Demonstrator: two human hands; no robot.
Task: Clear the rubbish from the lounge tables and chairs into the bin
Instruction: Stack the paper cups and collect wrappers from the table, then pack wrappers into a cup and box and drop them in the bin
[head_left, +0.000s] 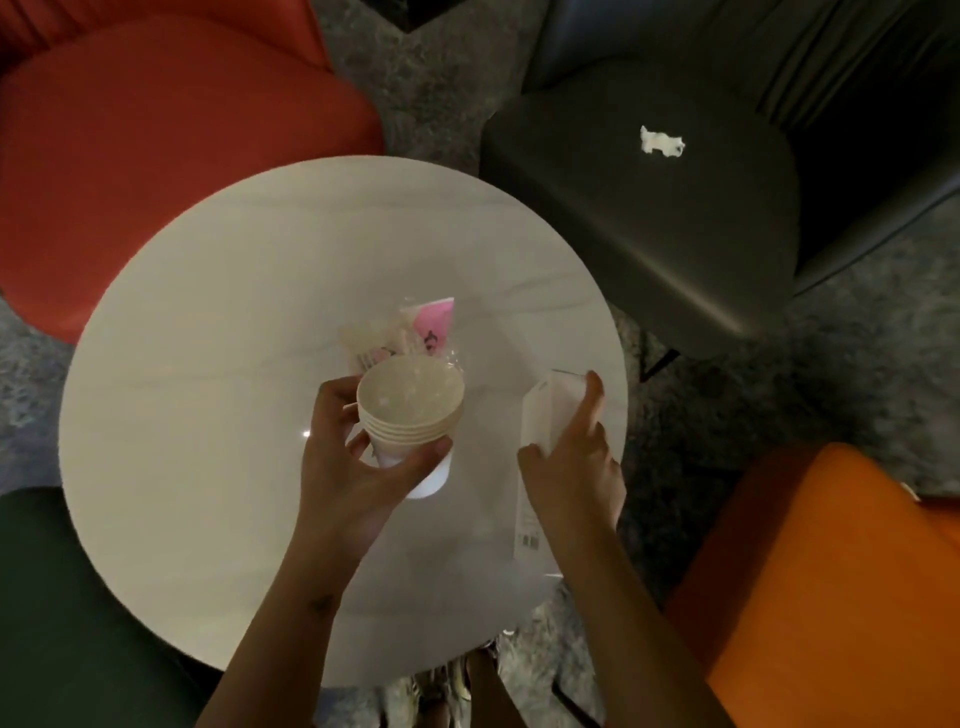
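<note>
The stack of paper cups is held above the middle of the round tabletop, clear of its surface. The left hand is closed around the stack's lower part, fingers wrapped beneath the rims. Behind the stack, toward the far edge, the pink-and-clear wrappers lie on the tabletop, not yet collected. The white carton is at the right edge; the right hand is closed on its side, thumb and fingers gripping it. A crumpled tissue remains on the seat of the dark chair. No bin is in view. Judgement: collection is under way; nothing is confirmed binned.
</note>
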